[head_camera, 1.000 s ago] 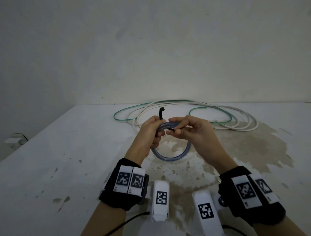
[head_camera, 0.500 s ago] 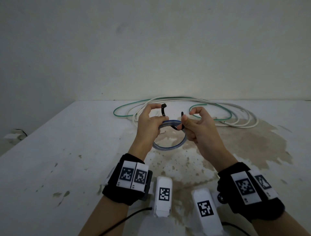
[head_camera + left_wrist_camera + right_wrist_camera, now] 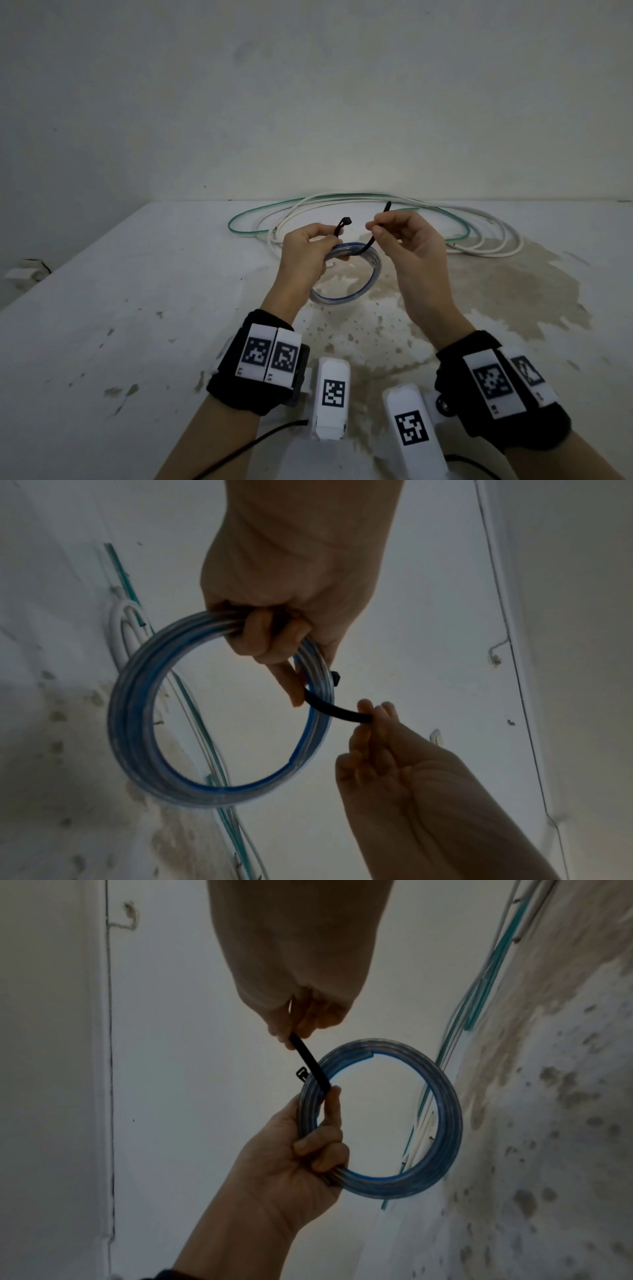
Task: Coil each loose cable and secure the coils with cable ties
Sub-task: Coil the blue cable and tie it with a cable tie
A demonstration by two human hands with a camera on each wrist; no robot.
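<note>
The coil (image 3: 346,270) is gripped above the table (image 3: 102,325) by the left hand (image 3: 305,250), so the turns are kept bunched. The tie (image 3: 310,1064) is passed under the bundle; its tail is pinched by the right hand (image 3: 407,243), the head left free for threading.

stained white table (image 3: 102,325), pale wall (image 3: 308,85)

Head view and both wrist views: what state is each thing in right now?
Blue coil: wound, held off the table.
Cable tie: looped around the coil, not yet closed.
Left hand: grips the coil.
Right hand: pinches the tie's tail.
White and green cables: loose on the table.
</note>
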